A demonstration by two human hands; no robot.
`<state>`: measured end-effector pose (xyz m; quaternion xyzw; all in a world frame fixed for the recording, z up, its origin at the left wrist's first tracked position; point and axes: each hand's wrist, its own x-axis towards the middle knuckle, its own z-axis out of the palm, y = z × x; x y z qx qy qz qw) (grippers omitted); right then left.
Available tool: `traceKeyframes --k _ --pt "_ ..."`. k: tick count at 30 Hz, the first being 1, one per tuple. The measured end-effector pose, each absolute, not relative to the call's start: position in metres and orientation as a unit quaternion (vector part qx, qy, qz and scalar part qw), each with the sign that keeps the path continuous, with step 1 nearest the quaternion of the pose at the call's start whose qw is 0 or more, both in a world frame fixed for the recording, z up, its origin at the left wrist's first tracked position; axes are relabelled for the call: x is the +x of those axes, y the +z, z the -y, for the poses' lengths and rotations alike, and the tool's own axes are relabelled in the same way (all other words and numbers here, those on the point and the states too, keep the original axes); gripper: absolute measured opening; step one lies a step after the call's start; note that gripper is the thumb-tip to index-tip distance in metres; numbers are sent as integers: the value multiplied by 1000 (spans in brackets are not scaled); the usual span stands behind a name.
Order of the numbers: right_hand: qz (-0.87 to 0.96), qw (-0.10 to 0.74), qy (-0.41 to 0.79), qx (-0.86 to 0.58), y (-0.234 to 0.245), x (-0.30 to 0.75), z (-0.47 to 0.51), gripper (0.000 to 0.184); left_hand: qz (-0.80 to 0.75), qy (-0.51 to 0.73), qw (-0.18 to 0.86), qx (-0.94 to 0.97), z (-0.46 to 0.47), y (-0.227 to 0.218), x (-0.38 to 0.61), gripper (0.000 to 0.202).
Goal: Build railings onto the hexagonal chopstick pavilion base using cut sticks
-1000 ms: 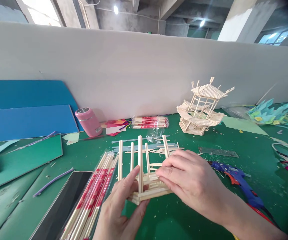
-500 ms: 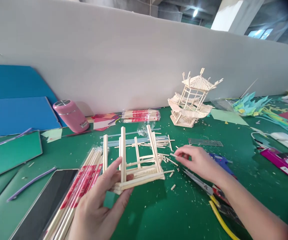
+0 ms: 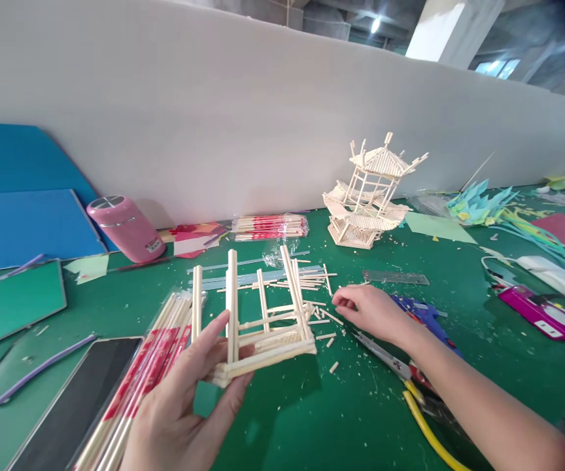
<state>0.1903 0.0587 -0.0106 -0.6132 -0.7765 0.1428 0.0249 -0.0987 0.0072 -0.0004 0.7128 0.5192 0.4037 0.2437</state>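
My left hand [image 3: 179, 392] grips the near left corner of a small wooden stick frame [image 3: 273, 356], thumb below and fingers behind its post. Several upright posts rise from the frame's base, and thin rails join some of them. To the right, my right hand [image 3: 368, 311] is closed in a pinch low over the table, beside loose cut sticks [image 3: 329, 316]. Whatever its fingertips hold is too small or hidden to make out. Pliers with yellow handles [image 3: 427, 425] lie partly under my right forearm, with a blue glue gun [image 3: 427, 317] behind the wrist.
A stick pavilion model [image 3: 368, 190] stands at the back. Packaged chopsticks [image 3: 135, 373] and a dark phone [image 3: 76, 399] lie at left, near a pink cup [image 3: 125, 229]. A clear ruler [image 3: 395, 278] lies behind my right hand; a magenta device [image 3: 540, 313] is far right.
The short stick seen at my right fingertips before no longer shows clearly there. That hand has turned slightly, its fingers curled in more. The whole view has shifted a little; my left hand keeps its hold.
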Motion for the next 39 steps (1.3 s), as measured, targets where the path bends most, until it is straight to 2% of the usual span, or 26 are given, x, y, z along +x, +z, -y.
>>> traceKeyframes --k 5,10,12,17,19,21,25,29,39 --pt "771 -66 143 -617 -21 173 -64 24 -515 405 238 717 -8 -3 -99 55" --pt "761 -68 135 -631 -19 172 -70 25 -497 399 242 732 -11 -3 -100 54" --pt "767 -33 131 -628 -7 180 -68 19 -493 403 242 732 -10 -2 -99 53" --pt "782 130 117 -598 45 187 -50 27 -480 415 230 738 -4 4 -94 51" --pt "794 245 117 -545 62 178 -39 18 -474 409 217 749 -3 6 -93 52" --pt "827 290 72 -476 71 164 -28 12 -467 408 197 759 -2 7 -93 54" --pt "868 311 -11 -387 65 138 -13 28 -441 416 167 777 2 5 -93 57" --pt "859 355 -24 -368 50 125 -1 32 -411 432 149 789 10 1 -93 60" --pt "783 413 112 -452 12 112 27 33 -423 437 91 788 34 -21 -93 55"
